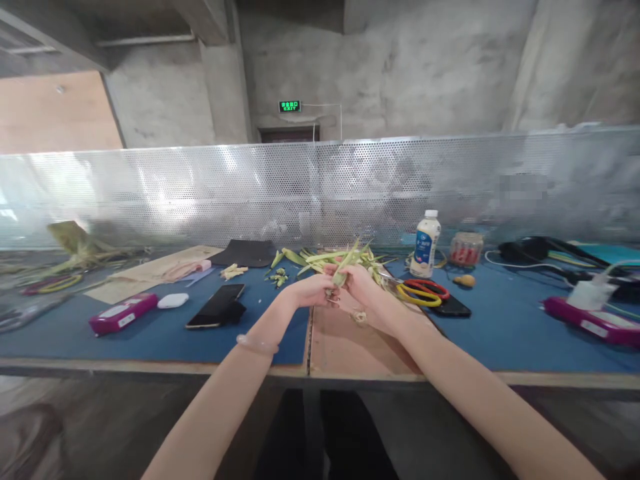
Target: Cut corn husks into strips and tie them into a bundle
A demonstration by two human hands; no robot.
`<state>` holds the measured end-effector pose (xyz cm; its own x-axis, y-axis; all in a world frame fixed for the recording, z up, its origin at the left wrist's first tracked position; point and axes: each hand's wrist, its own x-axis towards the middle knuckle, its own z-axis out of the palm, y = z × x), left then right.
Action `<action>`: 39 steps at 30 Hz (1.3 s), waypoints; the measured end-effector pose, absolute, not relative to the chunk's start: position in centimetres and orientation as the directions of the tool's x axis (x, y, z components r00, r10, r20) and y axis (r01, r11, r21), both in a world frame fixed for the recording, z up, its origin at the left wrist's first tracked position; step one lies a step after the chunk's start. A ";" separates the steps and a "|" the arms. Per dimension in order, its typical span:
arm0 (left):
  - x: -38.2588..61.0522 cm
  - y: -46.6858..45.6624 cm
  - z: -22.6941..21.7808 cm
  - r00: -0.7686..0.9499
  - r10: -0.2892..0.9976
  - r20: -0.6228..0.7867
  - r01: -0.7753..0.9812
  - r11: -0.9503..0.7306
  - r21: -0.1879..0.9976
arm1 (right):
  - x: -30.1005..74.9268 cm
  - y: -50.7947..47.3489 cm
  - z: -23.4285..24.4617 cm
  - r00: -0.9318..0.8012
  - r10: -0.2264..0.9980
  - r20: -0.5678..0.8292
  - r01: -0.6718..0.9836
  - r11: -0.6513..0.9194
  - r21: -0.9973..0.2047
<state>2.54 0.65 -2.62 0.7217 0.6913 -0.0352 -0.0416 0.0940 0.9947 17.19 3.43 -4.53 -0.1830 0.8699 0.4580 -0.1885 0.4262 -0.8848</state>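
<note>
Over the table's middle, my left hand [316, 292] and my right hand [361, 281] meet with fingers closed on a small bundle of green leaf strips [341, 275]. One pale green strip sticks up from between the fingers toward the upper right. How the strips are folded or joined is too small to tell. Just behind my hands lies a loose pile of long green leaf strips [311, 259]. A pale curled scrap [359, 317] is below my right hand, above a tan board [355, 353].
Left on the blue tabletop [280, 340] are a phone [217, 307], a white case [173, 301] and a magenta box [124, 313]. To the right stand a bottle [424, 245] and glass jar [467, 249], near scissors [423, 292] with red and yellow handles. A perforated metal partition [240, 193] runs behind.
</note>
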 end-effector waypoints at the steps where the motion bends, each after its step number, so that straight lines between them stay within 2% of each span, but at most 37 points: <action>1: 2.6 0.6 -2.6 0.724 0.689 -0.040 -0.037 0.097 0.995 | 17.2 3.4 -4.5 -0.207 0.874 0.440 -0.217 0.398 -0.891; 6: 2.6 0.3 -2.4 0.727 0.685 -0.046 -0.030 0.099 0.995 | 17.4 3.2 -4.1 -0.296 0.876 0.381 -0.347 0.273 -0.897; 13: 2.5 0.0 -2.2 0.733 0.680 -0.015 -0.047 0.072 0.996 | 17.3 3.2 -3.9 -0.285 0.878 0.384 -0.448 0.232 -0.863; 28: 2.4 0.8 -2.9 0.747 0.663 -0.055 0.060 0.015 0.998 | 17.5 2.4 -3.7 -0.340 0.877 0.340 -0.382 0.201 -0.902; 39: 2.6 0.5 -2.6 0.726 0.683 -0.081 0.082 0.030 0.996 | 17.4 2.3 -3.4 -0.309 0.885 0.349 -0.419 0.203 -0.885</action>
<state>2.57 0.48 -2.59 0.7258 0.6832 -0.0805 0.0821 0.0301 0.9962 17.44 2.32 -3.44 -0.3086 0.8850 0.3486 -0.4188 0.2026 -0.8852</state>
